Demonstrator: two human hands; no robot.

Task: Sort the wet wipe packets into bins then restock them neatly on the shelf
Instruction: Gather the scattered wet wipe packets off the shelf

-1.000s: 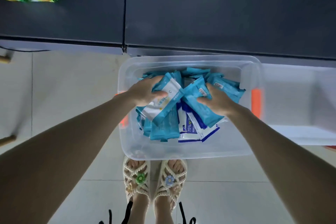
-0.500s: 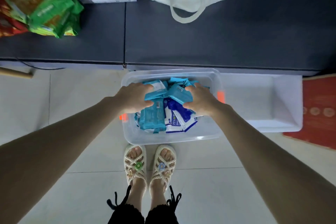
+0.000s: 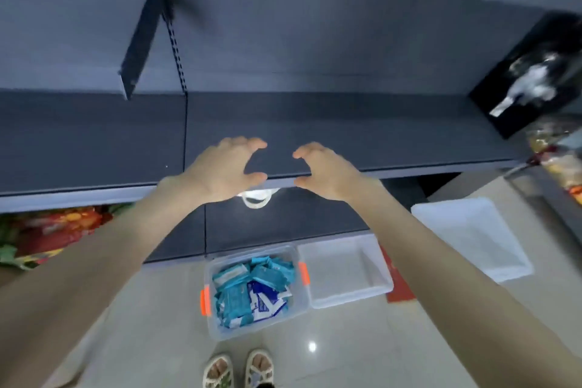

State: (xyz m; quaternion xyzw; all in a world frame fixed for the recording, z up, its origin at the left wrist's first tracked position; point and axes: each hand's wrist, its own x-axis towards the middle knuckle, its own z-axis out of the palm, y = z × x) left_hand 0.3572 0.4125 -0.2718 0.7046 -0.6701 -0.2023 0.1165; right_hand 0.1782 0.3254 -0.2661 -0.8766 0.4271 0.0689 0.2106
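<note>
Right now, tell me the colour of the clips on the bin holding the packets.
Orange. The clips sit on the clear bin, clearest in the head view.

Pale glossy tiled floor below dark empty shelving

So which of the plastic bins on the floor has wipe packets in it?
The clear bin with orange latches, directly ahead of the feet; the translucent bin beside it holds none.

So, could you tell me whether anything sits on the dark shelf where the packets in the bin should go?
Nothing visible: the shelf under both empty hands is bare. The wet wipe packets lie in the bin on the floor.
</note>
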